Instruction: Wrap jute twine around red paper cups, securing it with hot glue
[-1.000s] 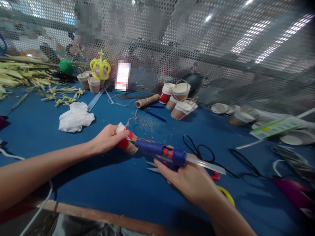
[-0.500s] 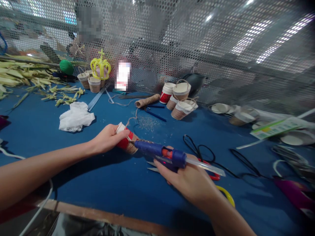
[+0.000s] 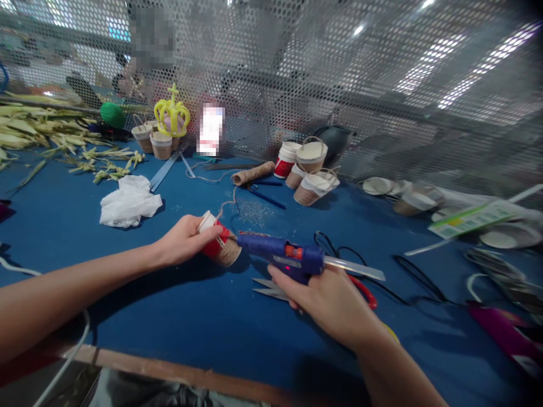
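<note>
My left hand (image 3: 189, 240) is closed around a red and white paper cup (image 3: 215, 240), tilted on its side with its white rim up and to the left. Twine (image 3: 228, 252) is wound round the cup's lower part, and a loose strand runs from the cup back toward a twine-wrapped roll (image 3: 253, 173). In my right hand (image 3: 322, 299) is a blue hot glue gun (image 3: 282, 252), gripped by its handle. Its nozzle is at the cup's side; whether it touches cannot be made out. A clear glue stick (image 3: 354, 267) sticks out of the gun's rear. Below the gun lie scissors (image 3: 271, 289), partly hidden by my hand.
Twine-wrapped cups (image 3: 311, 186) and stacked red cups (image 3: 287, 160) stand behind. To the left are a crumpled white cloth (image 3: 129, 202), a yellow crown (image 3: 172, 116) and dried husks (image 3: 38, 127). Black cords (image 3: 419, 277) lie right; a perforated metal screen (image 3: 254, 73) bounds the back.
The glue gun has shifted slightly up and right along the cup, with my right hand moving with it. More of the scissor blades shows. My left hand keeps hold of the cup.
</note>
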A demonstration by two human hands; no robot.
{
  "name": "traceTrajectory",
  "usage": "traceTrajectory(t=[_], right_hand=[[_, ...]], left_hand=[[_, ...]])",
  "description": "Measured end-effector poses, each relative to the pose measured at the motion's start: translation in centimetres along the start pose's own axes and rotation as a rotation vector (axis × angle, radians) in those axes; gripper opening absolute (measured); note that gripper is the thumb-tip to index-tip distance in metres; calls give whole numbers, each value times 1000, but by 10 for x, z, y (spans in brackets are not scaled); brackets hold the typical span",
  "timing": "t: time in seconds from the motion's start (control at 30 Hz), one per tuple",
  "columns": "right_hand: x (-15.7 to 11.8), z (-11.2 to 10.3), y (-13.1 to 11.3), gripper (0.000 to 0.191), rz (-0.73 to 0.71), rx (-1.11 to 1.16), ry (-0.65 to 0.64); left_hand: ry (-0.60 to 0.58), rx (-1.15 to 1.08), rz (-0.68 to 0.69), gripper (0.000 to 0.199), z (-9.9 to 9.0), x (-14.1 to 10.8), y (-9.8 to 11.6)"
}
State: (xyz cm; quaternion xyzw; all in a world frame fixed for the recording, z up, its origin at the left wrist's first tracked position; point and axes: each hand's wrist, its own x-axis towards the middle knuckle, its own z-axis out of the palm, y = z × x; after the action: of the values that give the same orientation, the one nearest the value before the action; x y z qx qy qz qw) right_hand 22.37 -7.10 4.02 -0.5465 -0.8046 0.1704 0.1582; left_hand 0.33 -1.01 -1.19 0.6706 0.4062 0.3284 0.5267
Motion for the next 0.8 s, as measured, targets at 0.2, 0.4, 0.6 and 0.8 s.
traceTrajectory(t=[0.2, 0.4, 0.6, 0.8], right_hand=[[6, 4, -6, 22, 169, 136, -10], [8, 3, -10, 24, 245, 272, -4], [12, 3, -11, 23, 251, 341, -7], [10, 1, -10, 24, 301, 372, -61]], left_hand=[[24, 117, 0, 36, -1, -2, -2], [11, 145, 21, 36, -1, -3, 1], [6, 171, 28, 36, -1, -4, 0], [5, 180, 22, 36, -1, -4, 2]])
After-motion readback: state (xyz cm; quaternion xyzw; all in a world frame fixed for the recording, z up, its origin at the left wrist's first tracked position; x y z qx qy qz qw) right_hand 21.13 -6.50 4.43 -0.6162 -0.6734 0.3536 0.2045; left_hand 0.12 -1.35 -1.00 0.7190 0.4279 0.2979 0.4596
